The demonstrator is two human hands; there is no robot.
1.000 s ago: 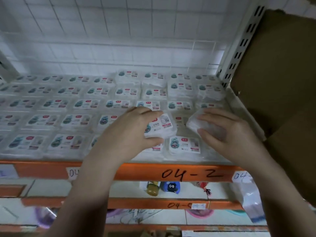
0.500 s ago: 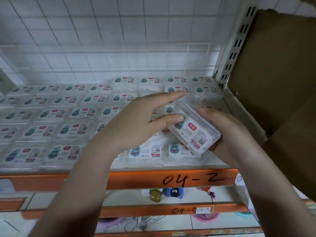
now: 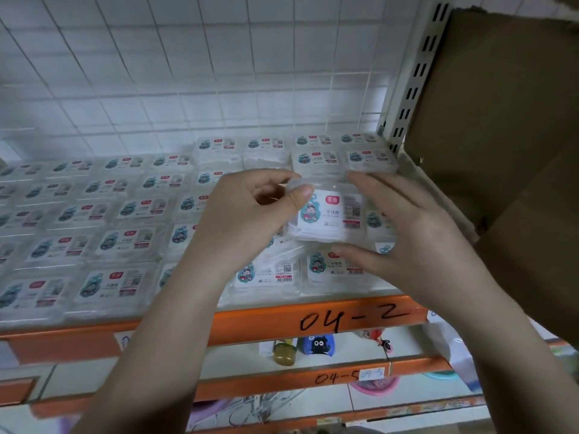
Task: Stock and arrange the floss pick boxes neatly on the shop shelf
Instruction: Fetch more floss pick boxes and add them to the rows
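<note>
Hands (image 3: pixel 338 227) holding clear floss pick box (image 3: pixel 327 213), above stocked shelf (image 3: pixel 313 317)

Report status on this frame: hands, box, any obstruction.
Left hand pinching, right hand cradling clear plastic floss pick box with white label. Box held above stocked right-end rows. Brown cardboard carton close beside right hand.
</note>
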